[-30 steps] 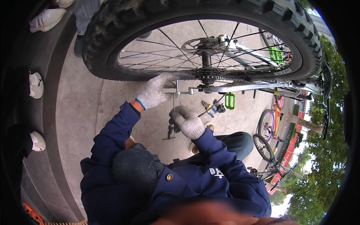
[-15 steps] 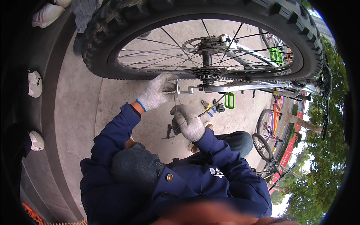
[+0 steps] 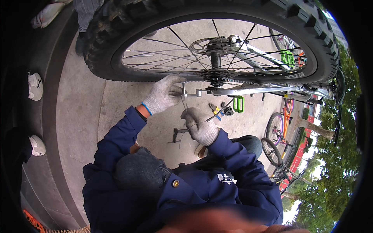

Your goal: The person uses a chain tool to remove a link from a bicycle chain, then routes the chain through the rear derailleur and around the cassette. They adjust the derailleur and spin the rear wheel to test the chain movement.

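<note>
Both my hands wear light grey knit gloves. My left hand (image 3: 162, 95) is closed around the end of a silver metal arm (image 3: 192, 93) below the rear wheel's sprockets (image 3: 216, 77), its fingers curled at the upright end piece. Lower and to the right, my right hand (image 3: 201, 126) is closed on a thin cable (image 3: 184, 103) that runs up toward that arm. A loose cable end hangs below the right hand. Black cable housing (image 3: 220, 113) curves from the right hand up to the bicycle frame (image 3: 256, 91). The fingertips' exact grip is partly hidden.
The large knobbly tyre (image 3: 128, 42) fills the top. On the concrete lie pliers with yellow-and-blue handles (image 3: 215, 109), a green pedal (image 3: 238, 104) and a dark T-shaped metal piece (image 3: 175, 135). More bicycles (image 3: 275, 128) stand at right. Other people's shoes (image 3: 35, 86) are at left.
My right hand has shifted a little to the right, uncovering more of the dark T-shaped piece behind it. My left hand has stayed at the metal arm.
</note>
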Available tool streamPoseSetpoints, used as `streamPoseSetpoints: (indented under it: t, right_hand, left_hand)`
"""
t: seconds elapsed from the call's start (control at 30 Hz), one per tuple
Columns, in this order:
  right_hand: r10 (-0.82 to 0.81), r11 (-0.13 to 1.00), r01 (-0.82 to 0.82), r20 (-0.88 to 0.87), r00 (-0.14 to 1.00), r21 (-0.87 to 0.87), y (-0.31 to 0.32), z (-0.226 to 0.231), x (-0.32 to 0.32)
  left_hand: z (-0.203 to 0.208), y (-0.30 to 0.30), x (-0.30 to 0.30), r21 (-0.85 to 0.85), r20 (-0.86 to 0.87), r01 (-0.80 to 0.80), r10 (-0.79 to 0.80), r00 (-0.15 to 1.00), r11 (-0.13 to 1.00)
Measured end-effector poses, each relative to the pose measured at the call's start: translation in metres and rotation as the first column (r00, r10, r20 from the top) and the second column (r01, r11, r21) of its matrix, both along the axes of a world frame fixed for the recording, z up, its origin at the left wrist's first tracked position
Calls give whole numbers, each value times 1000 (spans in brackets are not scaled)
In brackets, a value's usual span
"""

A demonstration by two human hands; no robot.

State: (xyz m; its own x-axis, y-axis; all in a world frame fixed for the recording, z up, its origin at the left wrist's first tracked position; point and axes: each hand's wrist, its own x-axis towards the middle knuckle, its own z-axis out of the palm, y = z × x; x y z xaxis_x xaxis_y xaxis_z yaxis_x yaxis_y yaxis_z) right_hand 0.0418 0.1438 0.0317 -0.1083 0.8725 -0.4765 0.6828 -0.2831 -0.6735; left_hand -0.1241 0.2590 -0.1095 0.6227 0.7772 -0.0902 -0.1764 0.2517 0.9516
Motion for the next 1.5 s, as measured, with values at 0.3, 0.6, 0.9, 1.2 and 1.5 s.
streamPoseSetpoints:
  t: [0.3,0.6,0.9,1.2,1.5]
  right_hand:
    - [247,969,-235,247,937,-74,36,36,20]
    - [325,920,-391,497,805,31,54,45,31]
    - [137,764,-583,813,566,276,51,32,30]
    - [240,854,-506,770,592,122,54,21,-2]
    - [102,946,-211,394,914,246,43,30,-2]
  left_hand:
    - [1,1,-2,28,8,-1,1,1000,1000]
    - [3,1,-2,47,-10,-14,15,1000,999]
    - [5,1,-3,48,5,-23,23,1000,999]
    - [8,2,-4,64,-18,-32,33,999,997]
    - [6,3,-3,5,-5,8,-8,1000,1000]
